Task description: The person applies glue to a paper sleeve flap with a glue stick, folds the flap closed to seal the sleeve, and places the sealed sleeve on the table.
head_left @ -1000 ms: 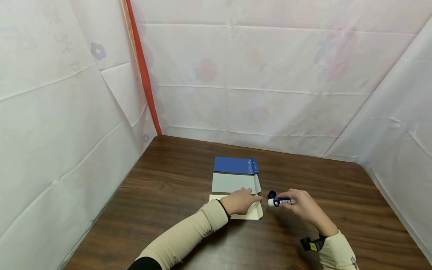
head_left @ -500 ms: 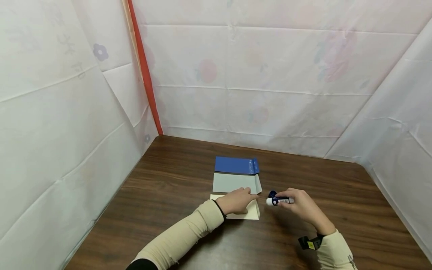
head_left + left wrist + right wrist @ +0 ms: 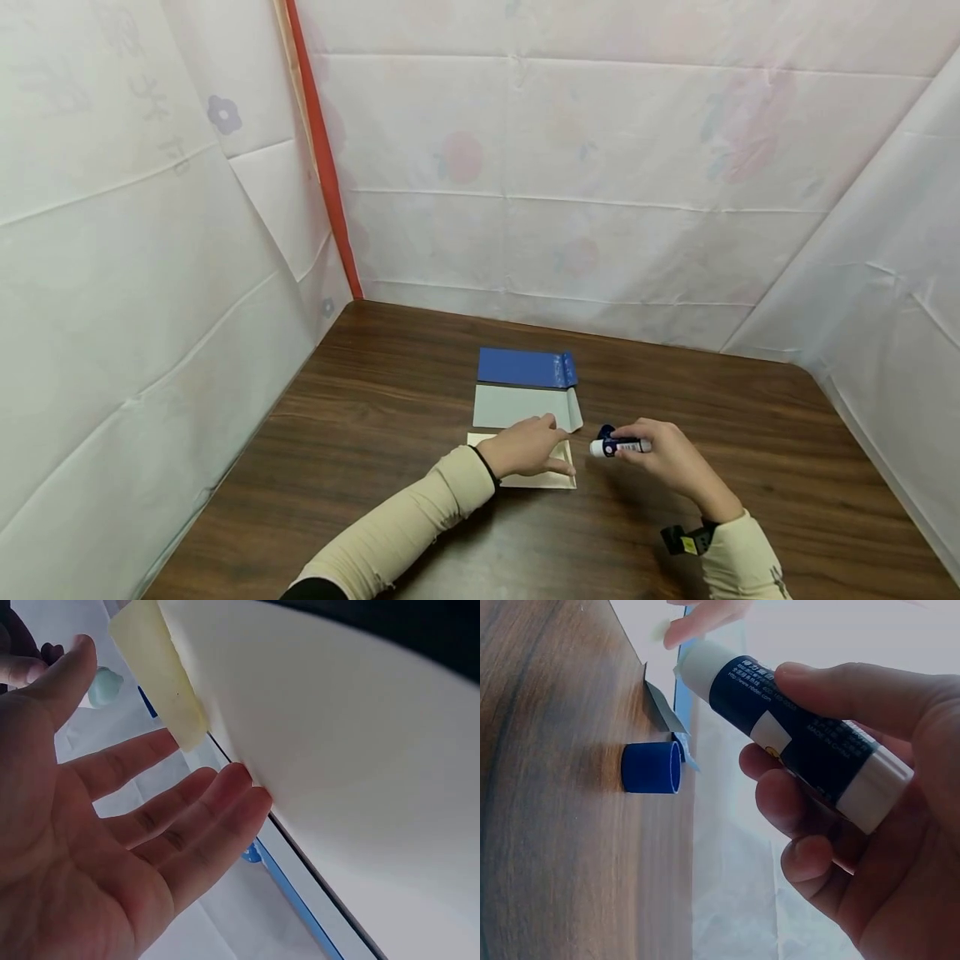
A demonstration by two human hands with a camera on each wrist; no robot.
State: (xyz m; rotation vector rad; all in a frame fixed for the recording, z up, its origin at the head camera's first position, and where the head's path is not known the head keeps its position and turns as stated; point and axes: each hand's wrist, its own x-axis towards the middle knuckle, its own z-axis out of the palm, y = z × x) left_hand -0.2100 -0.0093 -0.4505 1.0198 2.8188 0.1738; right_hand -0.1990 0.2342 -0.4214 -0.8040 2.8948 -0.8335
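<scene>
My left hand point(image 3: 521, 448) is over a cream paper envelope point(image 3: 528, 482), its fingers loosely extended and the thumb apart. In the left wrist view the fingertips rest at the paper's edge, one of them against the raised cream flap point(image 3: 154, 671). My right hand point(image 3: 671, 458) holds an uncapped glue stick point(image 3: 795, 735) between thumb and fingers, its pale end pointing left towards the envelope. Behind the stick, the dark blue cap point(image 3: 651, 768) is on the table.
A pale grey-green envelope point(image 3: 517, 406) and a blue envelope point(image 3: 517, 367) lie in a row beyond the cream one, flaps to the right. Whitish marks show on the blue flap. Patterned white sheets point(image 3: 637, 150) surround the brown wooden table point(image 3: 390, 400).
The cream envelope's flap has gone from lying flat to raised. My left hand has shifted slightly left, its thumb now spread towards the flap. The glue stick has barely moved left.
</scene>
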